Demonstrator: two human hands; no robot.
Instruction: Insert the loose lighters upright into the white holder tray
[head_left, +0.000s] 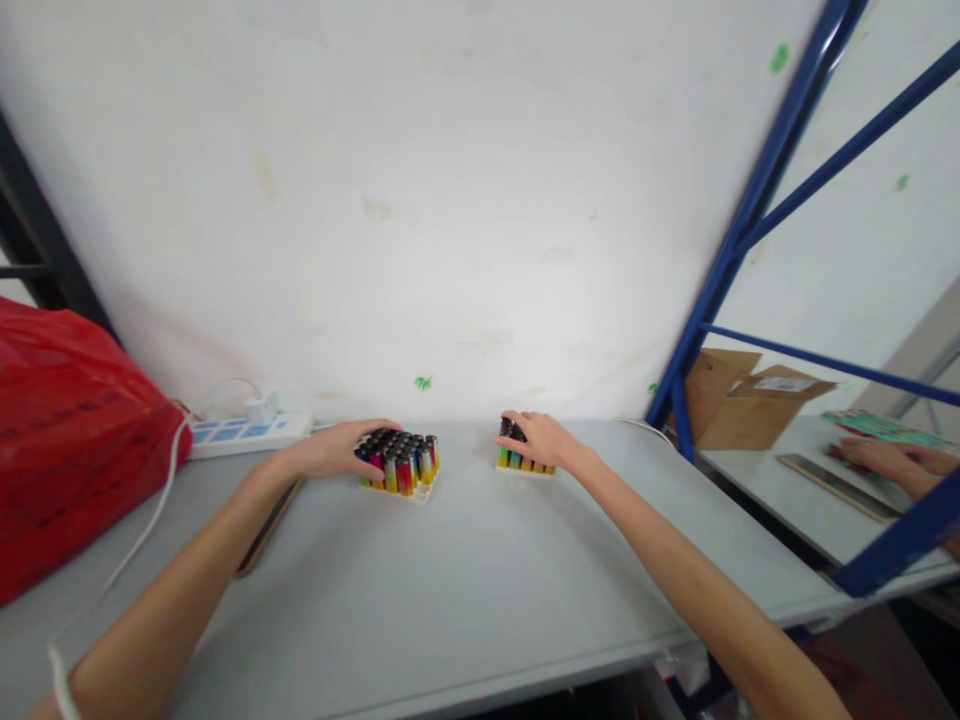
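My left hand (341, 448) is wrapped round the left side of a block of lighters (405, 470), thumb in front and fingers behind. The lighters stand upright, several rows of them with black tops and colourful gradient bodies, in a white tray (422, 494) whose front right corner shows bare. Over to the right, my right hand (541, 438) spans the top and sides of a second block of lighters (514, 459), which sits in a low pale tray (517, 471). My palm and fingers hide most of that block.
A red plastic bag (82, 440) bulges at the left, beside a white power strip (251, 433) and cable. A dark flat object (268, 530) lies under my left forearm. Blue metal framing (720, 250) stands at the right; beyond it are a cardboard box (750, 405) and another person's hands (881, 455).
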